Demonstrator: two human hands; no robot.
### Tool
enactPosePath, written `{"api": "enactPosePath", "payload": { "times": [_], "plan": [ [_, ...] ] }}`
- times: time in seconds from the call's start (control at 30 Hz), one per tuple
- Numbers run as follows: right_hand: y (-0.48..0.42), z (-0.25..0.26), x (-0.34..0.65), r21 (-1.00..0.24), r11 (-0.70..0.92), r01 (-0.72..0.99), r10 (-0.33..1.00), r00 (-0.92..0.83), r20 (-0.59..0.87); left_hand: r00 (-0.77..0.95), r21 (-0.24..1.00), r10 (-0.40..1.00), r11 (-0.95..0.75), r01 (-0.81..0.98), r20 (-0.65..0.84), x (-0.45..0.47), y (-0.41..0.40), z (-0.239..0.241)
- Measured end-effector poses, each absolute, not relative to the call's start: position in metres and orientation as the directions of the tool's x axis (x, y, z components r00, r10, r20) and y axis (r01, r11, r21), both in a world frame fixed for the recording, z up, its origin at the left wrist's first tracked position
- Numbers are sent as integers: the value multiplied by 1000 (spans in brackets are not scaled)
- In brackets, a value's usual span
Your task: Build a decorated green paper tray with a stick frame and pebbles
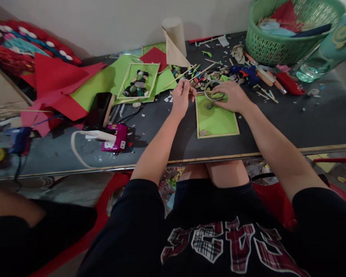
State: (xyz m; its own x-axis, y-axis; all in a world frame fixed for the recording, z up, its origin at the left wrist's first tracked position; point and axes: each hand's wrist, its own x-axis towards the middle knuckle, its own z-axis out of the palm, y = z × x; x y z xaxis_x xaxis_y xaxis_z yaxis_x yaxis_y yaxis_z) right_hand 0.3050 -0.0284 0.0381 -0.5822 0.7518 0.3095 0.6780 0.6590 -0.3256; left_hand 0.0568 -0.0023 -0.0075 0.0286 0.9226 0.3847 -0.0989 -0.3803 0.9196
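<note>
My right hand (232, 96) grips a thin-walled ring that looks like a tape roll (207, 94), holding it over the top edge of a green sheet framed with thin sticks (219, 121). A small dark pebble (210, 105) is close to my right fingertips on that sheet. Near its lower left corner sits a pale pinkish pebble (203, 132). My left hand (181, 98) is closed, its fingers curled together, just left of the frame; whatever they hold is hidden. Behind both hands spreads a pile of mixed pebbles (200, 79).
Left of my hands, another stick-framed green panel (140, 79) bears stacked pebbles. Red paper (54, 84), a phone (96, 109) and a purple power socket (115, 138) lie farther left. A green basket (273, 50), a bottle (320, 57) and a brown paper roll (174, 38) stand behind.
</note>
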Motion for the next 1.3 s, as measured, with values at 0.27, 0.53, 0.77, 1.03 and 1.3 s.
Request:
{"api": "enactPosePath", "payload": {
  "times": [0.27,0.53,0.77,1.03,1.3],
  "plan": [
    [-20,27,307,-390,642,660,767,-554,324,47,925,925,-379,17,378,56,-13,2],
    [-23,29,306,-393,621,678,783,-515,348,64,886,906,-422,190,418,48,-11,3],
    [-32,39,304,-481,505,717,859,-362,363,-73,901,916,-369,230,394,48,-11,3],
    [-38,43,299,-466,480,743,870,-335,362,-124,792,823,-476,381,554,35,-1,-9],
    [-51,48,285,-575,491,654,871,-355,340,86,658,756,-613,437,648,55,-29,9]
  ]
}}
